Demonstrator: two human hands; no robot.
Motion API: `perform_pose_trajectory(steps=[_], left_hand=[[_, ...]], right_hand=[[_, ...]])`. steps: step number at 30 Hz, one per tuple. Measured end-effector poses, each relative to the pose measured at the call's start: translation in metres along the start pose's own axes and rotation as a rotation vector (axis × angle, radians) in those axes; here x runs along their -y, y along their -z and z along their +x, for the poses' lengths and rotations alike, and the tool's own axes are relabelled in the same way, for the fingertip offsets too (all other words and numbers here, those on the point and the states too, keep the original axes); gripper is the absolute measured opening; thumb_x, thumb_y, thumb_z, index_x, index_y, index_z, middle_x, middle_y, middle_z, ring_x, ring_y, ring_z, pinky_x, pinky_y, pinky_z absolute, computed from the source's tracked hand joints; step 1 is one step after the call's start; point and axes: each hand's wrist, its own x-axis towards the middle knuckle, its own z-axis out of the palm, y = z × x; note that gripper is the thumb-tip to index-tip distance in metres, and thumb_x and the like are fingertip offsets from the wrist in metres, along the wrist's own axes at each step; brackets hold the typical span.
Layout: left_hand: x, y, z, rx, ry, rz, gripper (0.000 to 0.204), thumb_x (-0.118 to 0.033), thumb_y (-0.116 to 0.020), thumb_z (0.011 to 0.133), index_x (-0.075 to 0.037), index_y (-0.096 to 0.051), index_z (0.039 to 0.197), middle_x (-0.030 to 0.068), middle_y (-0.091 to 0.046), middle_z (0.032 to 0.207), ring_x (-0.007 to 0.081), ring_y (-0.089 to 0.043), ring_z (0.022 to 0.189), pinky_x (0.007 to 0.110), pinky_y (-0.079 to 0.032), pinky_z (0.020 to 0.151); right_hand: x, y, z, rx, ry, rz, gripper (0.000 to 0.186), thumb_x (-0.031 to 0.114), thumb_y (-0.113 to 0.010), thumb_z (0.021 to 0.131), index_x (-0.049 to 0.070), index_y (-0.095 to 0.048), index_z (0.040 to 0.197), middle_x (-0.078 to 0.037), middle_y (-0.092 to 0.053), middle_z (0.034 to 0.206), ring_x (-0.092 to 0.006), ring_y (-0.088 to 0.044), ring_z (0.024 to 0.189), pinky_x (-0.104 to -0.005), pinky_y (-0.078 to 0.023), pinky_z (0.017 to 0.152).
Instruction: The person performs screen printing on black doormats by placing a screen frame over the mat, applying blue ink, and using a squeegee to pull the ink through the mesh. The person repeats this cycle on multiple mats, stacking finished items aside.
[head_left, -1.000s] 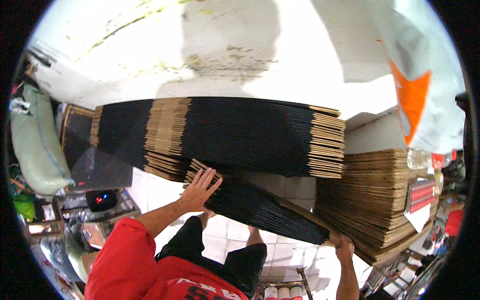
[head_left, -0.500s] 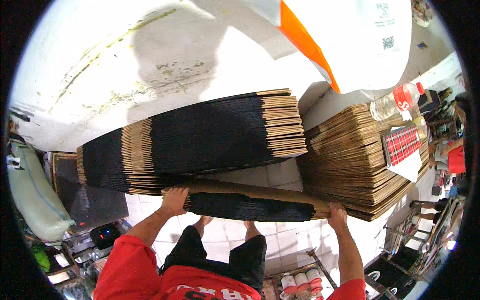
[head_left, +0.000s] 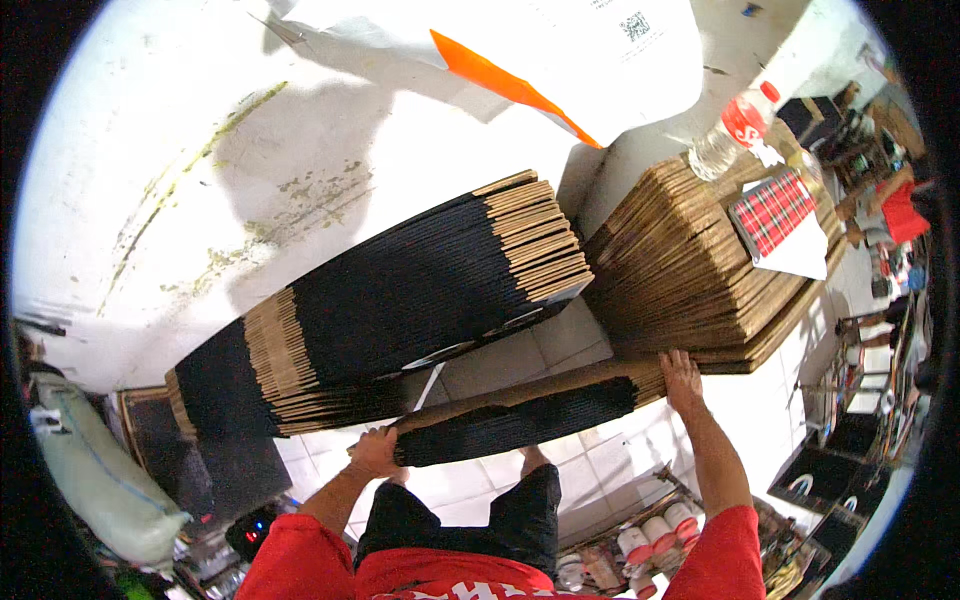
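Between both my hands I hold a thick bundle of flat cardboard sheets (head_left: 515,418), its facing edges black with brown at the right end. My left hand (head_left: 375,452) is closed round the bundle's left end. At the right end my right hand (head_left: 683,381) grips it, fingers over the top and close to a stack of brown cardboard (head_left: 690,265). Beyond the bundle, a long stack of black-edged cardboard (head_left: 400,275) stands along the wall, with a brown band across it. A strip of tiled floor shows between that stack and the bundle.
On the brown stack rest a red plaid notebook (head_left: 775,217), white paper (head_left: 800,257) and a plastic bottle (head_left: 735,132) with a red cap. A pale filled sack (head_left: 105,475) lies at the left. Red-and-white cans (head_left: 655,535) stand low near my right leg. A white-and-orange bag (head_left: 510,85) is at the wall.
My view has turned, so the stacks appear tilted. The held bundle's left end has come away from the long stack, widening the gap. Both hands keep their hold.
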Motion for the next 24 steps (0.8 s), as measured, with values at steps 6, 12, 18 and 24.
perform_pose_trajectory(steps=[6,12,18,24], left_hand=[[0.015,0.005,0.008,0.099,-0.06,-0.036,0.091,-0.028,-0.08,0.07,-0.005,-0.04,0.148,0.0272,-0.064,0.128,0.0445,-0.068,0.111,0.05,-0.058,0.094],[0.012,-0.001,-0.007,0.021,-0.306,0.028,0.09,-0.031,-0.077,0.071,0.004,-0.043,0.146,0.0311,-0.072,0.102,0.0465,-0.071,0.099,0.051,-0.056,0.094],[-0.009,-0.05,-0.054,0.003,-0.297,0.062,0.084,-0.034,-0.08,0.069,0.005,-0.047,0.137,0.0336,-0.071,0.101,0.0476,-0.071,0.101,0.052,-0.056,0.094],[-0.044,-0.127,-0.124,-0.078,-0.282,-0.087,0.087,-0.036,-0.081,0.067,0.012,-0.047,0.131,0.0342,-0.07,0.102,0.0503,-0.069,0.102,0.051,-0.054,0.096]], right_hand=[[0.074,-0.001,-0.071,-0.438,-0.349,0.175,0.1,-0.006,-0.069,0.083,0.016,-0.017,0.165,-0.017,-0.031,0.162,-0.0381,-0.031,0.15,-0.0447,-0.037,0.121],[0.371,-0.127,-0.176,-0.581,-1.352,1.323,0.081,0.032,-0.076,0.089,-0.006,-0.04,0.151,-0.03,-0.046,0.148,-0.0441,-0.043,0.139,-0.0507,-0.033,0.118],[0.716,-0.114,-0.257,0.201,-1.154,2.665,0.088,0.064,-0.056,0.099,0.0,-0.032,0.154,-0.024,-0.05,0.146,-0.039,-0.061,0.123,-0.0506,-0.05,0.099],[0.796,-0.073,-0.294,0.502,-1.132,3.644,0.104,0.075,-0.046,0.097,0.004,-0.009,0.163,-0.032,-0.031,0.159,-0.0482,-0.043,0.14,-0.0642,-0.041,0.11]])
